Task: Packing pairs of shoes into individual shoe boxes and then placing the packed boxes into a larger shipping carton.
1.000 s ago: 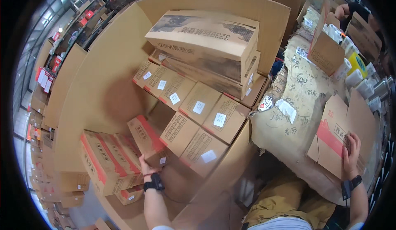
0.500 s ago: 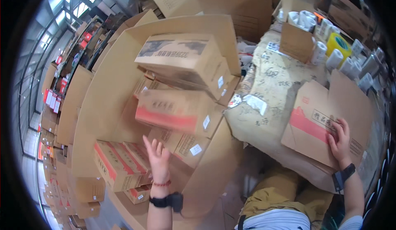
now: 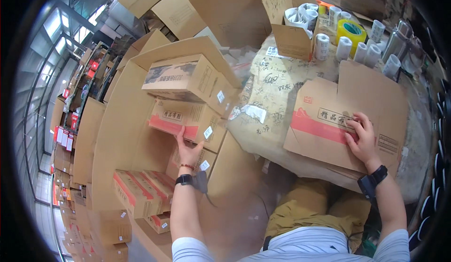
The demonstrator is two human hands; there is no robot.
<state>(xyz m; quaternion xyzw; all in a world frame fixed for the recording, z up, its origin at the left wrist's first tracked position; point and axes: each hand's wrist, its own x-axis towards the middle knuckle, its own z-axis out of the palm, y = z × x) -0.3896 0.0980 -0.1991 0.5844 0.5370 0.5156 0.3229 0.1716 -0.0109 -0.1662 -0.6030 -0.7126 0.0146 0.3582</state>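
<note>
My left hand (image 3: 189, 152) presses against the near side of a brown carton with a red band (image 3: 176, 117), fingers spread. That carton sits inside a large open cardboard box (image 3: 112, 142), below a bigger carton with dark printing (image 3: 174, 76) and on top of other cartons. My right hand (image 3: 361, 139) rests on a flattened carton with a red band (image 3: 324, 121), its fingers apart and slightly bent. The flat carton lies on the paper-covered table (image 3: 263, 86). Each wrist wears a black strapped device.
Several red-banded cartons (image 3: 138, 194) are stacked at the large box's near left. Along the table's back stand label rolls (image 3: 344, 48), a yellow tape roll (image 3: 351, 33), a small open carton (image 3: 293, 41) and a steel flask (image 3: 398, 39). Shelves with boxes line the left.
My left hand has moved forward onto the red-banded carton, which was blurred and now sits deeper in the large box. My right hand stays on the flat carton; the view has shifted right.
</note>
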